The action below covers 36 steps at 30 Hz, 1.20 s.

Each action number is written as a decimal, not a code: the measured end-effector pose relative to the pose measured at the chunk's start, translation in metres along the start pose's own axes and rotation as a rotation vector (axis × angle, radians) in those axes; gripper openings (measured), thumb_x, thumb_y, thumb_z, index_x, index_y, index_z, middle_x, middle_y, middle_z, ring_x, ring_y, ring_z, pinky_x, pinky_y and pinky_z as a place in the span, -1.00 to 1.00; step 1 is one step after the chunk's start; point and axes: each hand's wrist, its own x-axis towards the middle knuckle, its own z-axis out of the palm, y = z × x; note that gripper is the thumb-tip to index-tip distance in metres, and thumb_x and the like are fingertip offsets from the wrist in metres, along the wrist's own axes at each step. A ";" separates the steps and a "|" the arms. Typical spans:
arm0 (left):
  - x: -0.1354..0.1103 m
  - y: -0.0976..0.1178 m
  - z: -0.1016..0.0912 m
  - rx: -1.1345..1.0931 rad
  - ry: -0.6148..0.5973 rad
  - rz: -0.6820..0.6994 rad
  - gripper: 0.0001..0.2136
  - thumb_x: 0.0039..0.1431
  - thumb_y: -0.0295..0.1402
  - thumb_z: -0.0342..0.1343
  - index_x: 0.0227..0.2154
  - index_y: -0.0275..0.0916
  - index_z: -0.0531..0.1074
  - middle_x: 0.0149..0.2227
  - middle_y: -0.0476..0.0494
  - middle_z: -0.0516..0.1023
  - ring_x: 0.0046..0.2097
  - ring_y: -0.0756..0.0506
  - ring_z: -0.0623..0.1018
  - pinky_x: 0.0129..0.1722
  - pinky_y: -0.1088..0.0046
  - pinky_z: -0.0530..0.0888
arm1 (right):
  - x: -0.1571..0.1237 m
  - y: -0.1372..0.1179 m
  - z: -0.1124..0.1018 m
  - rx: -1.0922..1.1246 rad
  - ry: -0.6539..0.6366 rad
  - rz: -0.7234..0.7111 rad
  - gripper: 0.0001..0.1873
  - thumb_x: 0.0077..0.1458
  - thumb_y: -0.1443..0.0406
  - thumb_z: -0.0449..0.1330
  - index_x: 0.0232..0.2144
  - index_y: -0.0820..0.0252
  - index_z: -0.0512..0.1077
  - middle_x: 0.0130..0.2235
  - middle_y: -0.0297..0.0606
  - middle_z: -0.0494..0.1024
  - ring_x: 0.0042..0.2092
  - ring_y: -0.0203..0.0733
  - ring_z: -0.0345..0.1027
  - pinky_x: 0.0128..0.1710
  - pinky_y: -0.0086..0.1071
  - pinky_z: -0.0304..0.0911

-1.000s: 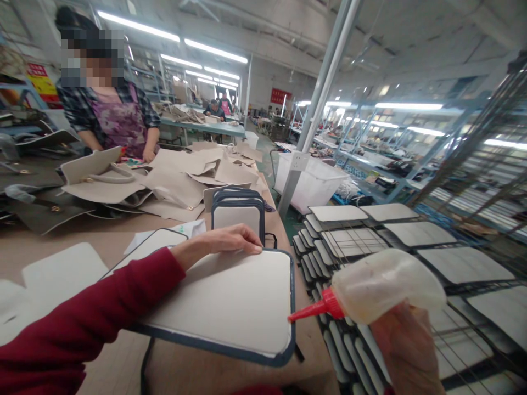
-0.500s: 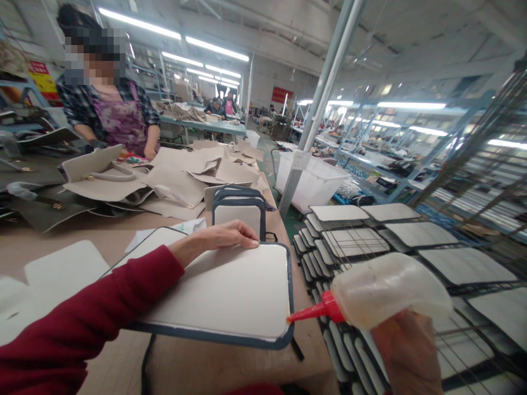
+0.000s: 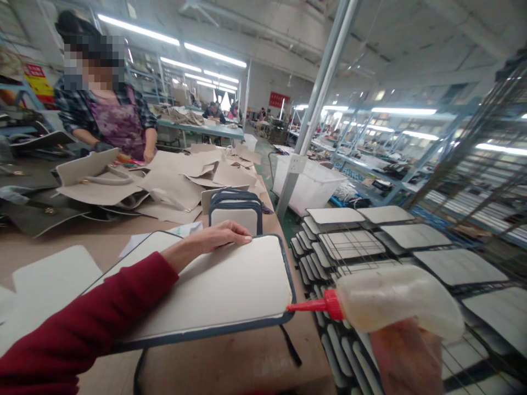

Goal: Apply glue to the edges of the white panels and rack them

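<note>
My left hand (image 3: 220, 237) pinches the far edge of a white panel with dark blue edging (image 3: 230, 280), its fingers closed and the forearm lying across the panel. In my right hand (image 3: 405, 356) is a cloudy squeeze bottle with a red nozzle (image 3: 399, 299), lying nearly level. The red tip touches or almost touches the panel's near right corner; I cannot tell which. Only part of the right hand shows under the bottle. A dark strap (image 3: 291, 346) hangs below the panel's right end, over the brown table (image 3: 230, 365).
Beyond the panel stand several dark-edged pieces (image 3: 236, 219). Beige bag parts (image 3: 173, 184) are heaped farther back, where a co-worker in a purple apron (image 3: 117, 120) stands. On my right, wire racks (image 3: 354, 247) hold many white panels. A grey post (image 3: 304, 137) rises beside a white bin (image 3: 313, 184).
The panel's near right corner has risen a little, and the panel has shifted slightly left. The bottle has turned more level, its tip staying at that corner.
</note>
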 end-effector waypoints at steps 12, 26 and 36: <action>0.007 -0.005 0.011 -0.172 0.130 0.008 -0.67 -0.25 -0.20 0.36 -0.46 -0.35 0.53 -0.52 -0.14 0.58 -0.55 -0.06 0.51 -0.55 0.50 0.40 | -0.006 -0.003 -0.002 -0.008 0.250 -0.158 -0.79 -0.12 0.26 0.37 -0.39 0.14 0.46 -0.51 -0.34 0.52 -0.47 -0.27 0.39 -0.47 -0.49 0.33; 0.023 -0.008 0.034 -0.318 0.186 0.051 -0.66 -0.36 -0.24 0.39 -0.56 -0.31 0.39 -0.64 0.00 0.46 -0.63 0.03 0.41 -0.64 0.57 0.32 | 0.026 -0.010 0.004 -0.001 0.231 -0.304 -0.79 -0.10 0.25 0.35 -0.37 0.14 0.43 -0.54 -0.31 0.48 -0.35 -0.05 0.44 -0.25 -0.16 0.38; 0.025 -0.002 0.047 -0.384 0.214 0.064 -0.66 -0.35 -0.27 0.36 -0.60 -0.27 0.30 -0.66 0.07 0.40 -0.64 0.06 0.35 -0.65 0.59 0.27 | 0.044 -0.017 0.017 0.136 0.210 -0.273 -0.73 -0.25 0.28 0.42 -0.45 0.13 0.44 -0.50 -0.39 0.50 -0.40 -0.21 0.39 -0.24 -0.32 0.37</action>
